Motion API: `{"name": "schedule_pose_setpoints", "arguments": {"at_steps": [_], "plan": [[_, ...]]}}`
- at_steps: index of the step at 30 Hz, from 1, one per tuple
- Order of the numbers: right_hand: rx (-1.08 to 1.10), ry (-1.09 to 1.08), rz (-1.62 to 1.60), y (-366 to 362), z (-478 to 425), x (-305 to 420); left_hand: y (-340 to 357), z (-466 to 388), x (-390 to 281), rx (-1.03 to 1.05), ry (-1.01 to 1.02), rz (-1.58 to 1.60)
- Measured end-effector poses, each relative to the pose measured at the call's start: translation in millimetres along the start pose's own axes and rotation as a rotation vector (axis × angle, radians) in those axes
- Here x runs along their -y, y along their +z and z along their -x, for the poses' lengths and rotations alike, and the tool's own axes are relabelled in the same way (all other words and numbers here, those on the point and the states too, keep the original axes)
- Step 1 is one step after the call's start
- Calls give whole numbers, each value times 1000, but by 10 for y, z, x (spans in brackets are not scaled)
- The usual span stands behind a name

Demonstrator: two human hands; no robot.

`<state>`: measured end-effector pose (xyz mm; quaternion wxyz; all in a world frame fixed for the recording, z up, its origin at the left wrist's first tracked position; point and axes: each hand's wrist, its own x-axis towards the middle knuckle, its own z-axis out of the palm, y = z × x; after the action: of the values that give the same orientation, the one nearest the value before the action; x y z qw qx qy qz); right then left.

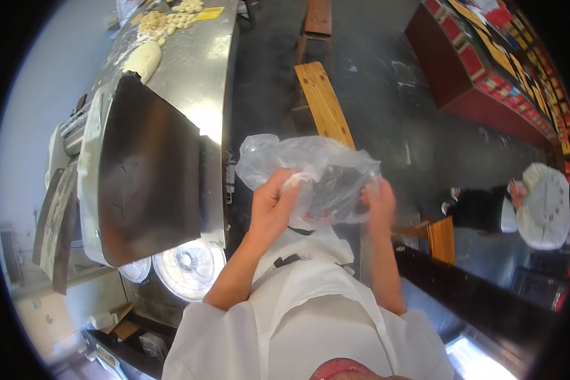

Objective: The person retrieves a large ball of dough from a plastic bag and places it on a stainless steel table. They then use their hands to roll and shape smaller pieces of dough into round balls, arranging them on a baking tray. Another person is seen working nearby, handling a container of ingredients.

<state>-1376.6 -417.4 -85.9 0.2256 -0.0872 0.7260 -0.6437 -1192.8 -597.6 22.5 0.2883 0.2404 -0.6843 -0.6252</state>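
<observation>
A clear plastic bag point(332, 190) is stretched between my two hands in front of my white apron. My left hand point(278, 199) is closed on its left part, with the thumb pressed on bunched film. On the right side, my right hand point(380, 199) grips the bag's edge; it is slightly blurred and the film partly hides its fingers. Small red marks show on or through the lower part of the bag. Whether anything lies inside cannot be told.
Left stands a steel table point(190, 66) bearing a large piece of dough point(143, 61) and small dough pieces point(185, 19), beside a machine with a dark panel point(147, 175). Ahead is a wooden bench point(325, 102). A person in white point(544, 204) stands at right, near a red counter point(475, 85).
</observation>
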Motion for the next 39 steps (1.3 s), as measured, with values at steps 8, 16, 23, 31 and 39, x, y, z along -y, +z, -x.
{"name": "schedule_pose_setpoints", "arguments": {"at_steps": [8, 16, 23, 31, 39], "plan": [[228, -164, -54, 962, -1500, 751, -326, -912, -147, -221, 325, -83], [399, -146, -50, 2477, -2246, 1060, -884, -1690, 123, -491, 334, 149], [681, -128, -27, 3786, -2683, 1172, -1242, -2167, 390, -645, 137, 164], [974, -202, 31, 5352, -3263, 1149, -1892, -2809, 1008, -971, 19, 90], [1448, -120, -109, 6971, -3271, 1318, -2286, -3381, 889, -1474, 25, -130]]}}
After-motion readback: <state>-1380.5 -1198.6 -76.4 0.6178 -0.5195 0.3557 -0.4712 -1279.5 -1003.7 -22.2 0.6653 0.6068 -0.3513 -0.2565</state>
